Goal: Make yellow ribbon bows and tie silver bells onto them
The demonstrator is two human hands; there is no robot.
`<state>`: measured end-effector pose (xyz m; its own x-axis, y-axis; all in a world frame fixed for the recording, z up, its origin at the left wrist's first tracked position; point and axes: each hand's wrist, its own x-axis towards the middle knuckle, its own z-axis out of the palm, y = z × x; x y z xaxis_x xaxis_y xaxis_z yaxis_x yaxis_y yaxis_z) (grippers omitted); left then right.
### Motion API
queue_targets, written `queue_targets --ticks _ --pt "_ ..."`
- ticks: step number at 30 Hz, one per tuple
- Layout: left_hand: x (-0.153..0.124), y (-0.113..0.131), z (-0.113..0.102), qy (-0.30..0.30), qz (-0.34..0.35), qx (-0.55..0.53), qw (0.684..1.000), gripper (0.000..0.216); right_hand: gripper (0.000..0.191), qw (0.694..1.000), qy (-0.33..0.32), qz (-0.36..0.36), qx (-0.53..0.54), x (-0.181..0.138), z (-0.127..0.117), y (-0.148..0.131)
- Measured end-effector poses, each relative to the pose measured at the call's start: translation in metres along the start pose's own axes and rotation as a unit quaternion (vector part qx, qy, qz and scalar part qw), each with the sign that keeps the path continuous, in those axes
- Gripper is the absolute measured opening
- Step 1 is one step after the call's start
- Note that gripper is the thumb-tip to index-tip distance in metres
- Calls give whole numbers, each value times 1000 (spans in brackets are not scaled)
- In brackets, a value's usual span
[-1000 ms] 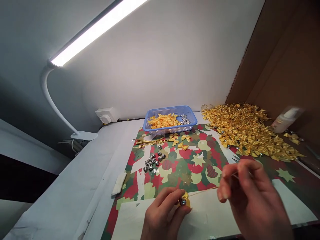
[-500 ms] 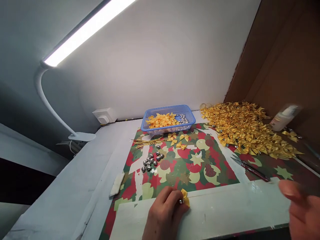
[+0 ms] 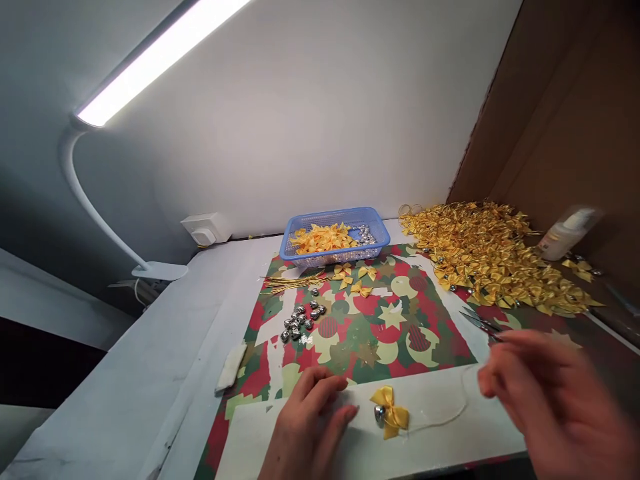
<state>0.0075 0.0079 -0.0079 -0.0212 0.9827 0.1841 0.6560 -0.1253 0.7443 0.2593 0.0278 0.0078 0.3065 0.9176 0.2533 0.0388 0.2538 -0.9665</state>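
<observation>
A gold ribbon bow [image 3: 396, 417] with a silver heart-shaped bell [image 3: 379, 415] lies on the white strip at the table's front. My left hand [image 3: 313, 420] rests just left of it, fingers apart and holding nothing. From the bow a thin pale thread [image 3: 440, 424] runs right and curves up towards my right hand [image 3: 545, 393]. That hand is blurred, its thumb and fingers drawn together; what they hold is hidden. Behind it, the blades of dark thread snips [image 3: 477, 320] show, and the hand covers their handles.
Silver bells [image 3: 297, 323] and gold cords [image 3: 295, 283] lie on the patterned sheet, near several loose bows [image 3: 361, 289]. A blue basket [image 3: 335, 257] with bows and bells stands behind. Right are a heap of finished bows [image 3: 493, 253] and a bottle [image 3: 565, 233]. A lamp [image 3: 165, 60] hangs upper left.
My left hand has let go of the bow with its bell and drawn back left. My right hand has come in from the right edge, in front of the snips' handles.
</observation>
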Motion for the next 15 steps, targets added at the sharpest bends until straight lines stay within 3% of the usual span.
queue_targets --ticks 2,4,7,11,15 --pt "3 5 2 -19 -6 -11 1000 15 11 990 -94 -29 -103 0 16 6" --pt "8 10 8 -35 -2 -15 999 18 17 962 -196 -62 -180 -3 24 16" --pt "16 19 18 -63 7 -24 998 21 17 914 -293 -108 -259 -11 28 32" --pt "24 26 22 -115 6 -44 992 27 19 858 -339 -159 -353 -20 32 43" --pt "28 27 16 -150 -27 -84 985 21 24 872 -324 -183 -317 -22 40 45"
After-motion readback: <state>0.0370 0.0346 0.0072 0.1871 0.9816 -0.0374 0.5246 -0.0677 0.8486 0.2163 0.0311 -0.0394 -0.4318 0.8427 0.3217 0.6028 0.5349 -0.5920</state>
